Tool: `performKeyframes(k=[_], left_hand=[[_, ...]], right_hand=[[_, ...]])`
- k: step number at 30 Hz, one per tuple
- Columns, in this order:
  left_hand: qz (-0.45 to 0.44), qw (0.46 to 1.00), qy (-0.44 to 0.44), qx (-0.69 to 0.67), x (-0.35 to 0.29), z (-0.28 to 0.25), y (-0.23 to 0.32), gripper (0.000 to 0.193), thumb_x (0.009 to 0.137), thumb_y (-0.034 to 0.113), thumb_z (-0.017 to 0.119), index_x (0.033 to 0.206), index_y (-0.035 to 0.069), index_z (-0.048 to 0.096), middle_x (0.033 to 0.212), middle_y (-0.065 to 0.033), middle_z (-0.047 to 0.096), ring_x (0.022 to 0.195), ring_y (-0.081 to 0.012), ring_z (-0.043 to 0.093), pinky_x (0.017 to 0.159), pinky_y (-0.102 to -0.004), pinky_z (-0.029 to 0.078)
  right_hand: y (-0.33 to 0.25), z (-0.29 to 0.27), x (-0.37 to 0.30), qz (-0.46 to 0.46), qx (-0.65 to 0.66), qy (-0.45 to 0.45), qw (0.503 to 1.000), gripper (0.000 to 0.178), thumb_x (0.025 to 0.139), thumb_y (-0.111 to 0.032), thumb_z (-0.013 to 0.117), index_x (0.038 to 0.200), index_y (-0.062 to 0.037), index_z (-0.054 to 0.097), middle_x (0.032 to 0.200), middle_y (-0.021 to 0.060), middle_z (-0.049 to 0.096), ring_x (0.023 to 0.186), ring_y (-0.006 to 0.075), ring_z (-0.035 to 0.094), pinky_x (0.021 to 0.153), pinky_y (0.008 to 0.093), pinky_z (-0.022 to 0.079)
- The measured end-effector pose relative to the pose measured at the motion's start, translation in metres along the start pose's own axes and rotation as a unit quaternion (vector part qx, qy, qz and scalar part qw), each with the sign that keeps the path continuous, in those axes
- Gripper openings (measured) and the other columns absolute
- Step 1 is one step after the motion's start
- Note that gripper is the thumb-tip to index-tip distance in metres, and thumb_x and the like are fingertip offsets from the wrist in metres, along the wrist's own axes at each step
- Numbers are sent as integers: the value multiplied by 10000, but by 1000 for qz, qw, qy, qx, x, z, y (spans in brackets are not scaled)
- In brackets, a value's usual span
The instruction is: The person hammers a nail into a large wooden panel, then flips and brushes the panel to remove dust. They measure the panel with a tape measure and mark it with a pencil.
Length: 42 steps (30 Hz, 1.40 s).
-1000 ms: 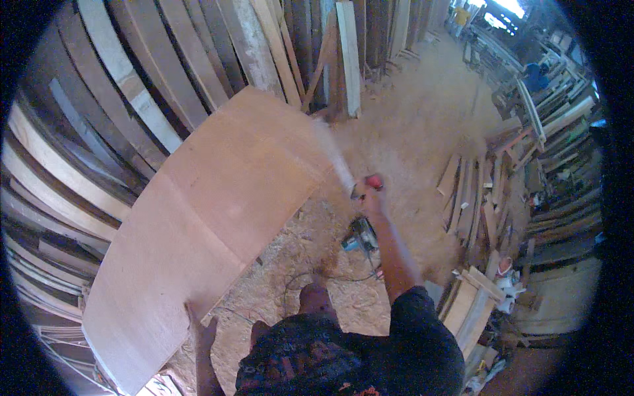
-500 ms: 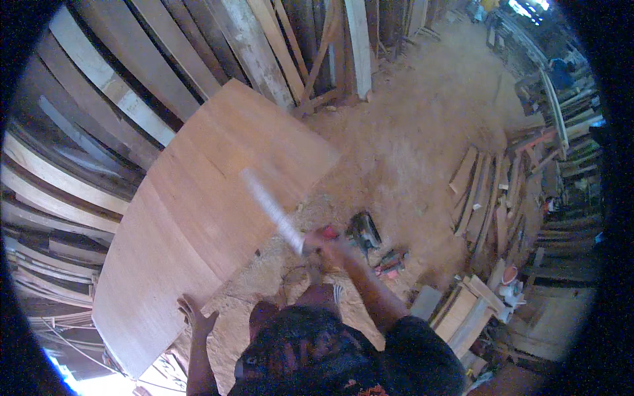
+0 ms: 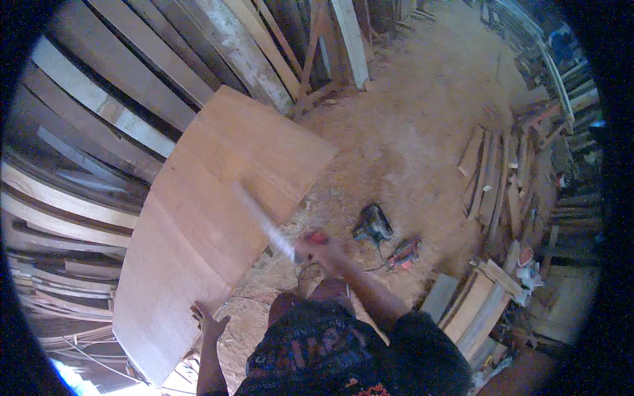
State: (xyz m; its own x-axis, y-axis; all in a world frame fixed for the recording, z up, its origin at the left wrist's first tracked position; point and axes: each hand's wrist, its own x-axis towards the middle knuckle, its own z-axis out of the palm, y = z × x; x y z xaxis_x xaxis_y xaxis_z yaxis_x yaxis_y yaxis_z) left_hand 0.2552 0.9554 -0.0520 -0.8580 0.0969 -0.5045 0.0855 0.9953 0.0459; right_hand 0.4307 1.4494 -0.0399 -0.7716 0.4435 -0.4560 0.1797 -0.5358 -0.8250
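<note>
A wide reddish-brown wooden board stretches from the upper middle to the lower left. My right hand is closed around the red handle of a hand saw. The saw's long pale blade, smeared by motion, reaches up and left over the board's near edge; whether its teeth touch the wood I cannot tell. At the lower part of that same edge rests my left hand, its thumb and fingers spread and touching the board.
Long planks lean behind the board. On the dusty floor to my right lie a dark power tool and a red one with a cord. Offcuts are piled farther right, and flat boards lie at the lower right.
The whole view has shifted slightly, so the board's lower part and my left hand appear farther right. The blurred saw has moved a little; both hands keep their places on saw and board.
</note>
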Motion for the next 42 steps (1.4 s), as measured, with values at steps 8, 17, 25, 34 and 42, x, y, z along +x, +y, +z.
performKeyframes(k=[8,17,25,34,42], left_hand=[[31,999,21,-3,-9,0,17,1451,667,384,930,1616,135,-139,1669,-270,-149,1511,-563,-63,1139,-754,173],[83,993,55,-65,-29,-11,33,1412,678,371,925,1631,179,-99,1654,-309,-152,1499,-592,-63,1124,-747,202],[100,991,49,-74,-46,-18,39,1339,714,339,900,1640,174,-52,1648,-334,-139,1494,-610,-41,1079,-750,238],[230,963,89,-105,-50,-27,14,1244,725,321,876,1648,171,56,1668,-312,-71,1525,-552,-29,1079,-717,271],[225,962,103,-114,-61,-35,17,1159,727,294,855,1645,177,157,1683,-287,-14,1545,-505,44,1080,-626,296]], right_hand=[[-64,-95,13,-140,233,298,915,306,893,-353,774,1072,-139,647,862,15,644,707,148,624,567,308,482],[-119,-71,151,-138,6,358,923,254,883,-262,720,1003,-82,587,886,56,641,707,165,626,540,345,486],[-26,117,11,-194,-401,283,849,203,836,-183,707,942,-58,586,820,71,588,805,221,591,753,348,488],[-53,34,-24,-214,5,360,908,243,871,-303,735,924,-92,627,776,21,608,671,185,594,591,355,517],[5,57,39,-144,-219,215,941,281,910,-319,740,1000,-76,632,801,24,622,591,194,588,528,365,523]])
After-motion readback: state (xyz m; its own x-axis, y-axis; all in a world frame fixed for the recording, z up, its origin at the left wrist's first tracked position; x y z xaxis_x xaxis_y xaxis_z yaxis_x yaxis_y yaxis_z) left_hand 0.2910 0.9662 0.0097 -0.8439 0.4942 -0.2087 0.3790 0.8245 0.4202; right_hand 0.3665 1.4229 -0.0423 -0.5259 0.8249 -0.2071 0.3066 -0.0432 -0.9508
